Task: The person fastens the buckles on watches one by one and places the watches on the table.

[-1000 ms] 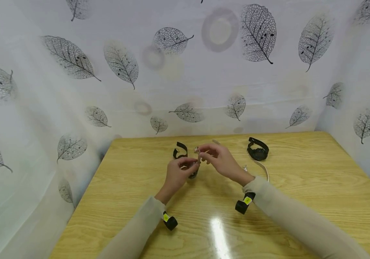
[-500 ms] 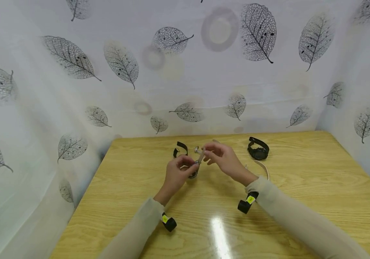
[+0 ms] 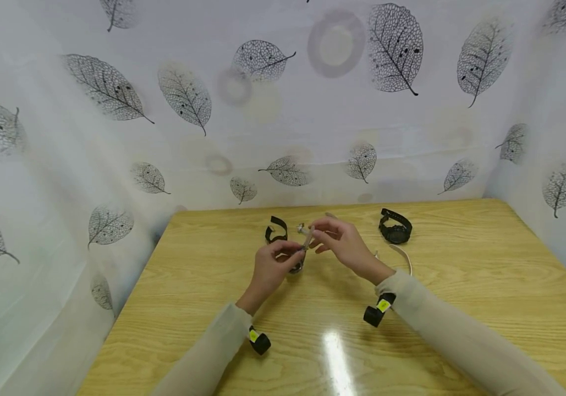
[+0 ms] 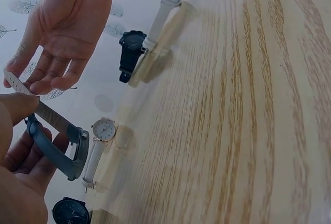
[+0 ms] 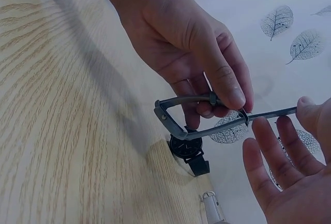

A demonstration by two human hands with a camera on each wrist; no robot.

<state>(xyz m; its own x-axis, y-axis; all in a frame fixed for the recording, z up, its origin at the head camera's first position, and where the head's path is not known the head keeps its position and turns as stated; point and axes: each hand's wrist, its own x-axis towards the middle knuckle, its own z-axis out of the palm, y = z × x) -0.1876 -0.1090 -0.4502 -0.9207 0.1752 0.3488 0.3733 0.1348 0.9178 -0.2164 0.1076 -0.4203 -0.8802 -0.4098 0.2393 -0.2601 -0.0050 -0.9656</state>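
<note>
A wristwatch with a grey strap is held above the table, its strap bent into a loop. My left hand pinches the strap beside the buckle between thumb and fingers. The strap's free end passes through that buckle, and its holes show in the left wrist view. My right hand pinches the tip of this strap end between thumb and index finger, the other fingers loosely bent. In the right wrist view, the watch case hangs to the left of the left fingers.
Behind the hands lie a black-strapped watch and a white-strapped watch with a round dial. Farther right on the wooden table lie a chunky black watch and another white-strapped watch. A leaf-print curtain hangs behind.
My right hand has moved slightly to the right with the strap tip, and a longer length of strap shows between the hands. The left hand has stayed nearly in place.
</note>
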